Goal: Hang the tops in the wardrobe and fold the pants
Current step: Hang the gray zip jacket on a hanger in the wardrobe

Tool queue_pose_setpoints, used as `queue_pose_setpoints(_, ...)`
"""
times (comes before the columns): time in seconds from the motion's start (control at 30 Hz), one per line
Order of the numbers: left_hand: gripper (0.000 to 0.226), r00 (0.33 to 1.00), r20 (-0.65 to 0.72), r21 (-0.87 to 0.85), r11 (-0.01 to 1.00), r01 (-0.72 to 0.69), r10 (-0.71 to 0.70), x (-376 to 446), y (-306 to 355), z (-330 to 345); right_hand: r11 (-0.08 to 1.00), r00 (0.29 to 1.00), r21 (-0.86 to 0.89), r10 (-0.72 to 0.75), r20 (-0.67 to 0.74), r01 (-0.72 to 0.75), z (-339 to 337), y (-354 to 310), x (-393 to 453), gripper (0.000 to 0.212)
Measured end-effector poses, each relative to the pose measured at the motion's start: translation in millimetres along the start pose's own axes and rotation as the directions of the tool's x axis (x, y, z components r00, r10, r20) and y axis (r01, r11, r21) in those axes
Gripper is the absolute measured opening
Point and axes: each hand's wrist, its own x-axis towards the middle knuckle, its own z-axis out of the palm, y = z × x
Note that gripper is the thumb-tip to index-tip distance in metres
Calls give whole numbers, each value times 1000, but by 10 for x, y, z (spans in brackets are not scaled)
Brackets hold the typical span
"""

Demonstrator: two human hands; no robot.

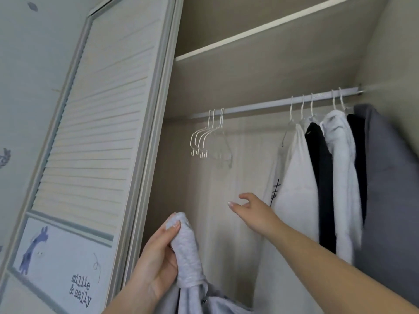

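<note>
My left hand (158,252) grips a bunched light grey top (188,250) low in front of the open wardrobe, and the rest of the garment hangs down out of frame. My right hand (251,209) reaches up into the wardrobe with relaxed fingers and holds nothing. It is below and right of several empty white wire hangers (208,139) on the metal rail (260,106). At the right end of the rail hang white, black and grey tops (328,177).
A louvred sliding door (90,137) stands at the left of the opening. A shelf (260,28) runs above the rail. A stretch of bare rail lies between the empty hangers and the hung clothes.
</note>
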Motion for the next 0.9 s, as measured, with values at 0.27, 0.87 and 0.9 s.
queue_pose_setpoints(0.27, 47, 996, 41, 29, 996, -84, 83, 768, 171, -44, 988, 983, -73, -144, -114, 136, 113, -542, 1099, 67)
queue_pose_setpoints(0.87, 57, 981, 97, 80, 981, -176, 168, 1853, 343, -153, 960, 915, -28, -274, -296, 278, 326, -995, 2561, 54)
queue_pose_setpoints(0.9, 57, 981, 91, 76, 981, -179, 172, 1866, 336, -163, 962, 920, 7, -260, -294, 274, 350, -988, 2582, 55)
